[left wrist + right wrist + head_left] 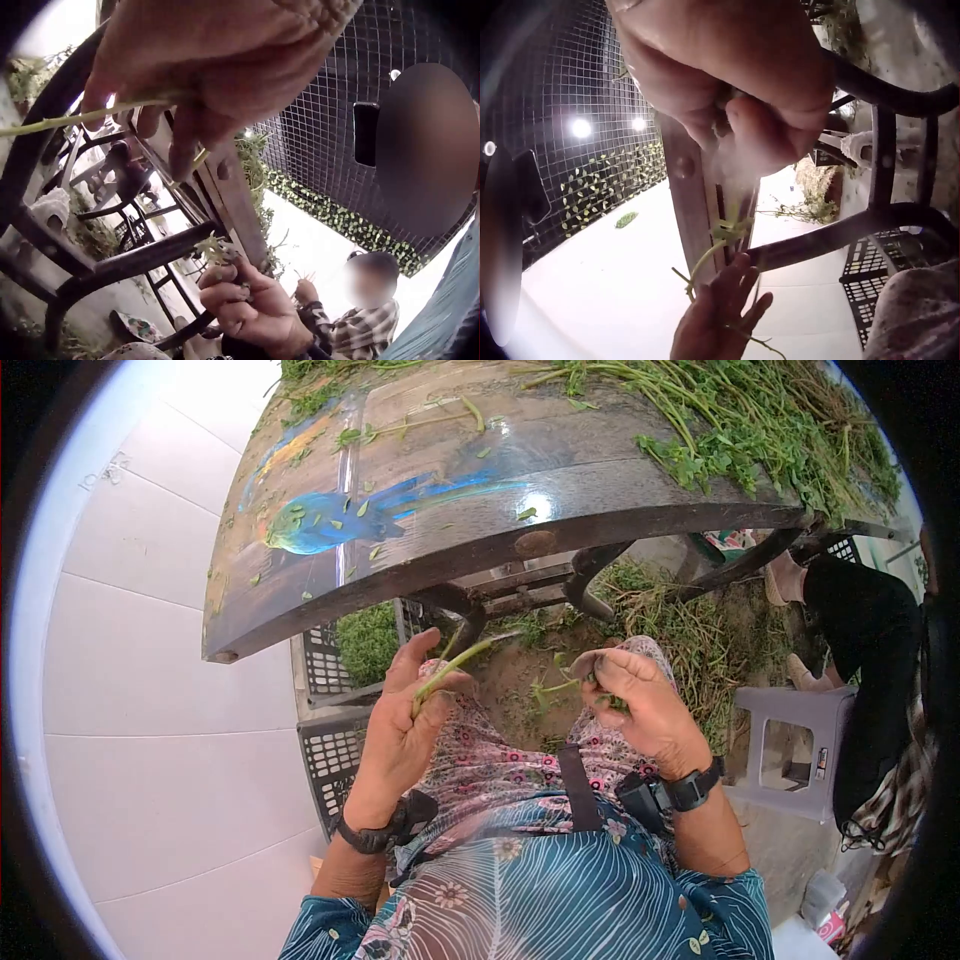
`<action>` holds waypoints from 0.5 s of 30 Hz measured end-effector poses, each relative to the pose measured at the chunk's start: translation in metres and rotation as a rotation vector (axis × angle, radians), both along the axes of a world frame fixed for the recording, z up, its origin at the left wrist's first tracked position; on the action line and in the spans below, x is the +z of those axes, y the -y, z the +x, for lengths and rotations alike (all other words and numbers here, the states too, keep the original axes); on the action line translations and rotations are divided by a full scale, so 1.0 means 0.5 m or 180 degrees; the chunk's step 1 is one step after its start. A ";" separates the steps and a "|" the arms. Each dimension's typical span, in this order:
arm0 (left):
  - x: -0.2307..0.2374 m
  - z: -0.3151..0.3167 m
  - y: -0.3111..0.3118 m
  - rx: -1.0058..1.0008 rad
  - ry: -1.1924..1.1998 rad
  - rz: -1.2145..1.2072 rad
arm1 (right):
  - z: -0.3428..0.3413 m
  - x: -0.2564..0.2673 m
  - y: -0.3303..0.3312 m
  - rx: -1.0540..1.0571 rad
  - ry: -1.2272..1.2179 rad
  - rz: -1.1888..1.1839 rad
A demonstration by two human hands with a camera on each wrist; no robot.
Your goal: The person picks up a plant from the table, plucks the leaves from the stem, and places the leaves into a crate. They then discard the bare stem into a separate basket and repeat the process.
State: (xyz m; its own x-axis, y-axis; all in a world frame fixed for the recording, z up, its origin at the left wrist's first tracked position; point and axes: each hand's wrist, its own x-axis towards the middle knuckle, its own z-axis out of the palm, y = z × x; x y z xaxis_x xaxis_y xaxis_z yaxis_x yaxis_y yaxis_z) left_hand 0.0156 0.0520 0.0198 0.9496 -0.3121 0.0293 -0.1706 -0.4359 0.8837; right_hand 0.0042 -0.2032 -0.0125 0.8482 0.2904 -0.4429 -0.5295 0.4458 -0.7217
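Note:
The left hand (400,725) holds a pale green stem (455,665) between thumb and fingers, in front of the lap. In the left wrist view that stem (56,124) sticks out past the fingers of the left hand (217,67). Level with it on the right, the right hand (645,705) pinches a small leafy sprig (555,688), thumb against curled fingers. The left wrist view shows the sprig's leaves (214,251) at those fingertips. The two hands are apart. In the right wrist view, the right hand (727,82) hides most of what it grips.
A wooden table (590,470) with a heap of greens (740,430) and scattered leaves stands beyond the hands. Black crates (335,760) are at left, one with greens. Plant stems (690,640) litter the floor. A grey stool (795,745) and another person's dark-clothed leg (865,610) are at right.

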 end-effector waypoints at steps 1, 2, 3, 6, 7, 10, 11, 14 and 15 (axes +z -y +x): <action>-0.003 0.000 -0.001 0.0073 0.0123 0.0123 | 0.002 -0.001 -0.008 -0.0104 -0.0018 0.0105; -0.005 0.000 -0.001 0.0148 0.0244 0.0249 | 0.004 -0.003 -0.013 -0.0207 -0.0038 0.0213; -0.004 0.001 -0.002 0.0114 0.0108 0.0110 | 0.005 -0.008 -0.015 -0.0226 -0.0041 0.0325; 0.001 -0.002 -0.001 0.0093 -0.0433 -0.0363 | 0.006 -0.028 -0.018 -0.0148 -0.0008 0.0644; 0.008 -0.004 0.002 0.0136 -0.0702 -0.0562 | 0.006 -0.035 -0.013 -0.0035 0.0032 0.0736; 0.002 -0.009 0.018 0.0223 -0.1075 -0.0976 | 0.006 -0.016 -0.024 0.0088 -0.0057 0.0668; -0.003 -0.010 0.026 0.0251 -0.1124 -0.1089 | 0.006 -0.006 -0.033 0.0100 -0.0121 0.0585; 0.008 -0.009 0.056 0.0316 -0.1346 -0.1084 | 0.012 0.002 -0.050 0.0263 -0.0039 0.0858; 0.006 -0.007 0.056 0.0248 -0.1638 -0.1295 | 0.011 0.003 -0.055 0.0187 -0.0020 0.0701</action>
State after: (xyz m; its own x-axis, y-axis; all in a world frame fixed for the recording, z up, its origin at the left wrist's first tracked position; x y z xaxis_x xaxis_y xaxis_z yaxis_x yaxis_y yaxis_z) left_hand 0.0121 0.0239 0.0228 0.8932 -0.3018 -0.3333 0.3362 -0.0439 0.9408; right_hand 0.0096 -0.1756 -0.0109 0.8243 0.4297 -0.3685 -0.5635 0.5605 -0.6069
